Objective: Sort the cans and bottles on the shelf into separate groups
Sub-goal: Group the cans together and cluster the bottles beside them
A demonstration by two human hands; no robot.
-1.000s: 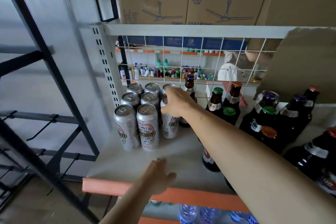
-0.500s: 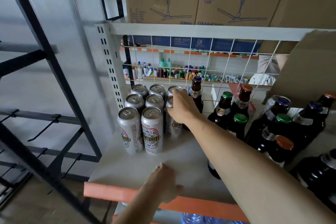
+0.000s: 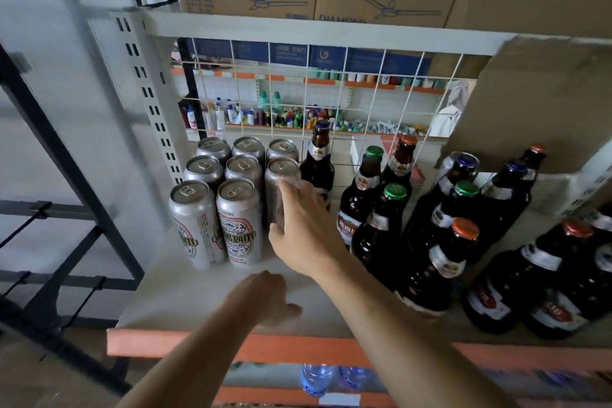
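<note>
The right hand [image 3: 304, 232] hides the front right can's [image 3: 281, 175] label.

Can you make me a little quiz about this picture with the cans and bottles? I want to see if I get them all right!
1. How many cans stand on the shelf?
2. True or false: every bottle has a green top.
3. Which hand touches a can? A: left. B: right. C: both.

Key
1. Eight.
2. False: some tops are orange or blue.
3. B: the right hand.
</note>
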